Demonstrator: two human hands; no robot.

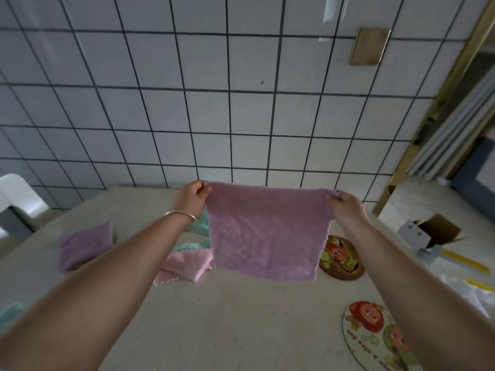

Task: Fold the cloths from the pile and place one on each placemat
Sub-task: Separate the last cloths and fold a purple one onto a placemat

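A purple cloth [265, 234] hangs spread out above the table. My left hand [192, 199] pinches its top left corner and my right hand [345, 207] pinches its top right corner. Behind and below it lies the pile: a pink cloth [184, 266] and teal cloths [201, 223], partly hidden. A folded purple cloth [85, 246] lies at the left, over something I can barely see. A round brown placemat [342, 259] with a cartoon print sits right of the hanging cloth. A round white placemat [375, 333] with cartoon faces lies near the front right, partly under my right forearm.
The table [227, 317] has a pale cloth cover and meets a tiled wall [214, 103] at the back. A teal cloth edge [10, 310] shows at the far left. An open cardboard box [431, 231] and yellow strips [463, 261] lie on the floor at the right. A white chair [16, 196] stands at the left.
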